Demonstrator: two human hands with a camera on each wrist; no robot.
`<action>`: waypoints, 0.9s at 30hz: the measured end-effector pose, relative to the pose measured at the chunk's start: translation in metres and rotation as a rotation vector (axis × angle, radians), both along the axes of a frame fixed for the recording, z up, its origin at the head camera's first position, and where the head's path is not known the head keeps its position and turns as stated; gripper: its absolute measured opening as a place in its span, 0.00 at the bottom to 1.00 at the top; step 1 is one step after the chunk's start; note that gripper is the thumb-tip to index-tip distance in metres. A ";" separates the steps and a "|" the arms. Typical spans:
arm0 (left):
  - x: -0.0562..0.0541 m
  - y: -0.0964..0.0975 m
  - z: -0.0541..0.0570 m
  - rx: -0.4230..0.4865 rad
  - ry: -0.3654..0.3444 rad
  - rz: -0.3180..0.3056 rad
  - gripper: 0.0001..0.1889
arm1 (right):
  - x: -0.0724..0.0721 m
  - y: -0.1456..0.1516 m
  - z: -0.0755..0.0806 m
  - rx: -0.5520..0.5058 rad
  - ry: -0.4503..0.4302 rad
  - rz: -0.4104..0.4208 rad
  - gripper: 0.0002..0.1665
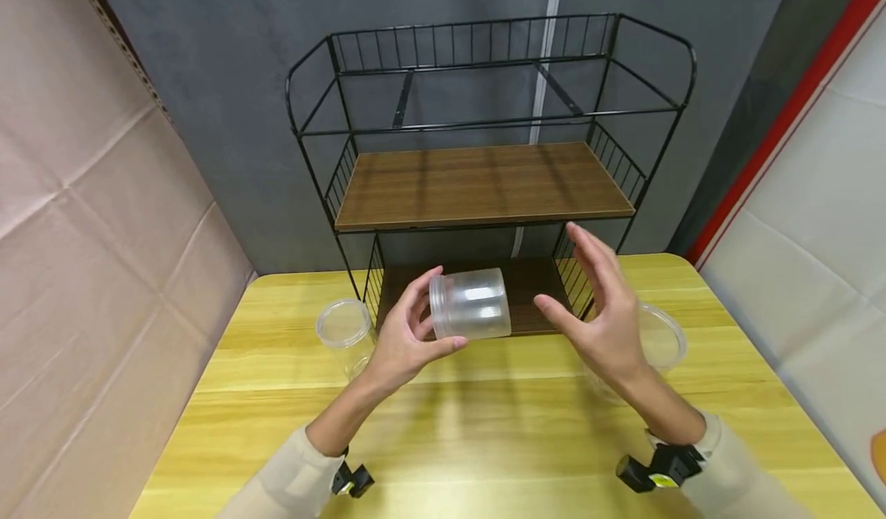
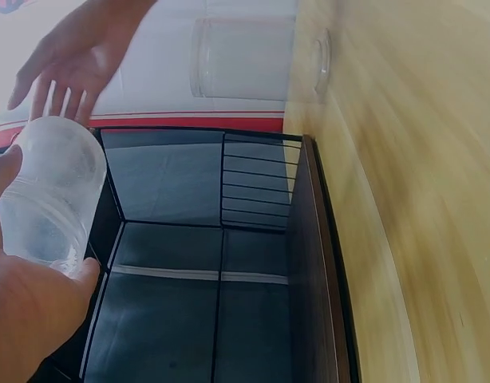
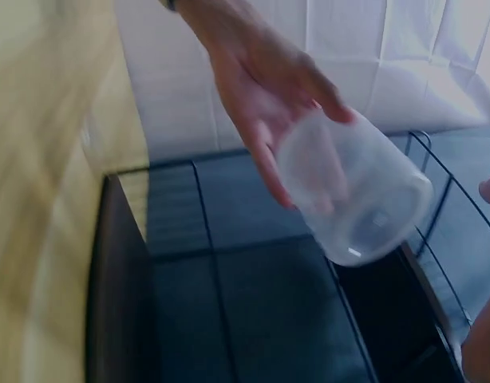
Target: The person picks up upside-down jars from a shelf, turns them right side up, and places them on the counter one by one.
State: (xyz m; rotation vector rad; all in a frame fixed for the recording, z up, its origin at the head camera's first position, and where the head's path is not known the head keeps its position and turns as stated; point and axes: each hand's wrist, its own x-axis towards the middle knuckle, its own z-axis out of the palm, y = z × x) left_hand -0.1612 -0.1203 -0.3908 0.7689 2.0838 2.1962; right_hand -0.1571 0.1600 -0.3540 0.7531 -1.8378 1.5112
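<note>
A clear plastic jar (image 1: 474, 304) lies tilted on its side in the air in front of the rack's lower level. My left hand (image 1: 404, 338) holds it at the rim end, thumb below and fingers behind; the right wrist view shows the jar (image 3: 357, 191) with its round base turned away from that hand. To the right of the base, my right hand (image 1: 605, 331) is apart from the jar, thumb and fingers spread with nothing between them. A second clear jar (image 1: 344, 324) stands left of the left hand. Partly hidden behind my right wrist is another clear container (image 1: 664, 338).
A black wire rack (image 1: 487, 122) stands at the back of the yellow wooden table (image 1: 484, 442). It has a brown middle shelf (image 1: 484, 184) and a dark lower shelf (image 1: 533, 292); its top is an open frame with two crossbars. Pale side panels flank the table.
</note>
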 end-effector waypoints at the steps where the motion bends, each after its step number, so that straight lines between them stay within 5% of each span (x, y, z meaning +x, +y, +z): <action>1: 0.000 0.000 0.000 -0.015 0.006 0.007 0.52 | -0.001 0.004 0.004 -0.006 0.015 -0.033 0.53; 11: -0.004 -0.003 -0.009 -0.126 0.038 0.055 0.53 | -0.009 0.046 0.030 0.015 -0.026 -0.276 0.57; 19: -0.004 -0.008 -0.013 -0.211 -0.006 0.035 0.52 | -0.023 0.066 0.033 0.106 -0.214 -0.347 0.62; 27: -0.005 -0.013 -0.020 -0.371 0.038 0.066 0.51 | -0.041 0.081 0.039 0.211 -0.327 -0.373 0.65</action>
